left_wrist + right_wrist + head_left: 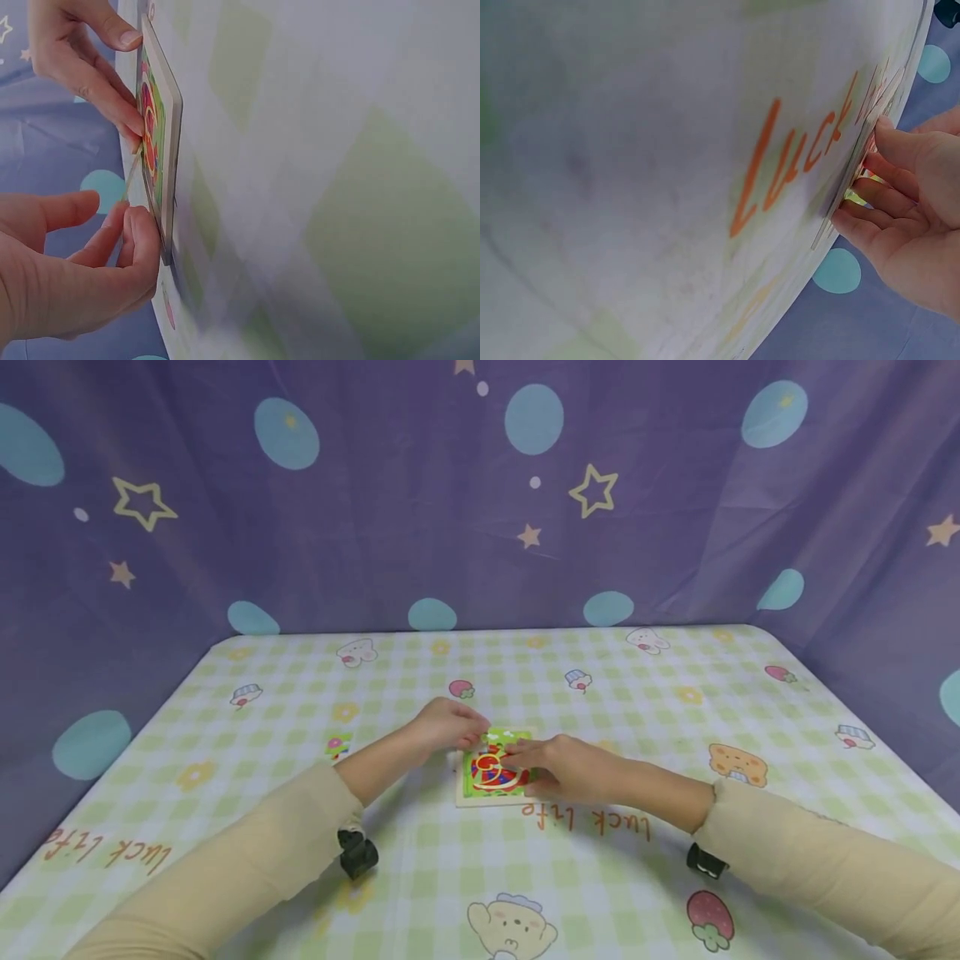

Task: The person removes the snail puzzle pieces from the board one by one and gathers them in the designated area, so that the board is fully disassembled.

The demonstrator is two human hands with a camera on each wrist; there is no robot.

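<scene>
A small wooden jigsaw puzzle board (495, 781) with a red snail on a green ground lies flat on the table. My left hand (447, 727) is at its upper left corner, fingers bent. A thin puzzle piece (132, 174), tilted up from the board's face, is pinched at my left fingertips; its picture side is hidden. From the right, my right hand (573, 768) holds the board, with the thumb (891, 135) at its edge and the other fingers over the picture. The right fingertips are close to the tilted piece in the left wrist view.
Left of my left forearm lies a small green puzzle piece (337, 745) with a pink flower, partly behind the wrist. A checked tablecloth (420, 893) with printed cartoon figures covers the table. Behind it hangs a purple curtain (420, 527). Black wrist cameras (357, 855) sit below the sleeves.
</scene>
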